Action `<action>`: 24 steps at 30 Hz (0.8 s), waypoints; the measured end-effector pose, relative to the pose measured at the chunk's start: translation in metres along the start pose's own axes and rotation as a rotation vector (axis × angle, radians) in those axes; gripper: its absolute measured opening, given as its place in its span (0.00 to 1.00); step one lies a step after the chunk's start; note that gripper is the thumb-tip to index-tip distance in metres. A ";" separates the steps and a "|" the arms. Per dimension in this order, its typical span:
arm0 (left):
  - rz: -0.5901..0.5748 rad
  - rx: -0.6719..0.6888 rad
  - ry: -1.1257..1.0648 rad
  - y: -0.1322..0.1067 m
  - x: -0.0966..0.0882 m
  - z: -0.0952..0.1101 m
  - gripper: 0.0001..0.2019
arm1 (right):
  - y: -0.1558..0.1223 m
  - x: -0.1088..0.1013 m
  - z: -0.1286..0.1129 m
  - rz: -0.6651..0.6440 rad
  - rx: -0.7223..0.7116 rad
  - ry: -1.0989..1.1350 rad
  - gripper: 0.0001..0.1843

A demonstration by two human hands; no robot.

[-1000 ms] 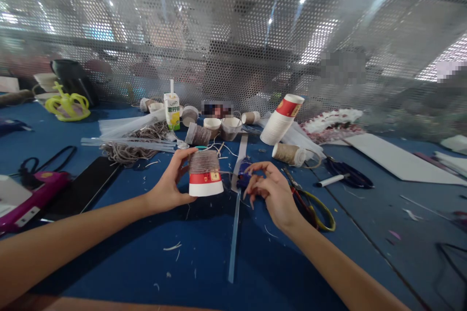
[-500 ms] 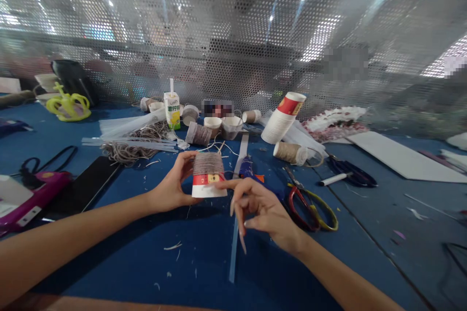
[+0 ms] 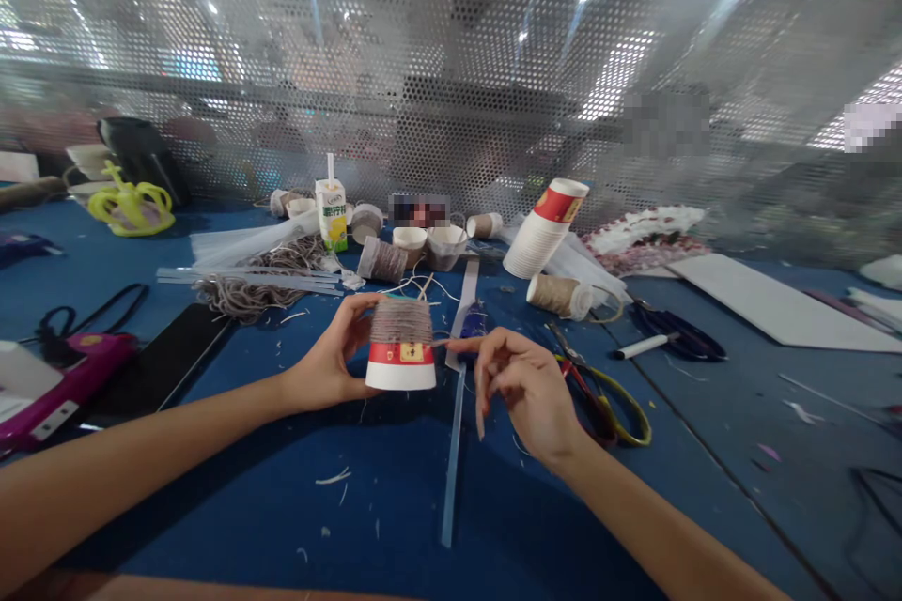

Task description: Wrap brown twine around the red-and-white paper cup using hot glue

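Lying nearest, a clear strip was stretched from near to far across the blue table, with white scraps scattered to its left. Farther on, left of the strip, a paper cup was held mouth-down above the table, its narrow upper part wound with grey-brown yarn and its red band and white lower part left uncovered. The cup was grasped at its left side by the left hand, the thumb being set low and the fingers curled higher up. The right hand was poised to the right of the cup, its index finger extended toward the wrapping and the others loosely bent; whether any strand was pinched there could not be told. Scissors with red and yellow handles were partly hidden behind that hand. On the left, a magenta device was set beside a flat black object. Beyond, a white pen was seen on the right, and grey yarn was heaped on the left. Farther still, a drink carton was stood left of a leaning cup stack, all backed by a perforated screen.
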State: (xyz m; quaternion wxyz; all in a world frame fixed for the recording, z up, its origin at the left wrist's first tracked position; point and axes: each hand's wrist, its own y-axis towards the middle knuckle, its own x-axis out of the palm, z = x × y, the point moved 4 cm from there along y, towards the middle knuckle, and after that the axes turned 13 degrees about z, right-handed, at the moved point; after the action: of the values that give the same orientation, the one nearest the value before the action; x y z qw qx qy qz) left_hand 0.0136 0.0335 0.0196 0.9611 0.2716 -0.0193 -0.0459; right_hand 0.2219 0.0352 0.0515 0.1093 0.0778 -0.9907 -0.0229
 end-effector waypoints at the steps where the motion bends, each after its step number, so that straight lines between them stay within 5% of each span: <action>1: 0.002 0.005 -0.002 0.000 0.000 0.000 0.39 | 0.002 -0.002 0.001 0.057 0.036 -0.009 0.07; 5: -0.002 0.026 0.010 -0.001 -0.001 -0.001 0.39 | 0.011 -0.015 0.004 0.304 0.083 -0.080 0.06; 8: 0.027 0.070 0.073 0.000 -0.002 0.001 0.39 | 0.010 -0.021 -0.002 0.393 -0.095 -0.089 0.11; 12: 0.091 0.135 0.244 0.001 -0.005 0.004 0.38 | -0.004 -0.004 -0.011 -0.024 -0.340 -0.184 0.15; 16: 0.125 0.166 0.403 0.001 -0.005 0.007 0.38 | -0.025 0.018 -0.005 -0.461 -0.480 -0.541 0.18; 19: 0.124 0.205 0.448 0.001 -0.004 0.010 0.38 | -0.027 0.023 0.001 -0.514 -0.510 -0.676 0.23; 24: 0.123 0.238 0.430 0.000 -0.003 0.013 0.37 | -0.023 0.020 0.000 -0.422 -0.439 -0.573 0.20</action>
State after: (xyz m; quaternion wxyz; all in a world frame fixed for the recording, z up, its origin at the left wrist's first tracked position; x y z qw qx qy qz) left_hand 0.0096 0.0274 0.0305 0.9053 0.3848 0.1638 0.0740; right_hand 0.2060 0.0094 0.0544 -0.1639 0.2444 -0.9149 -0.2762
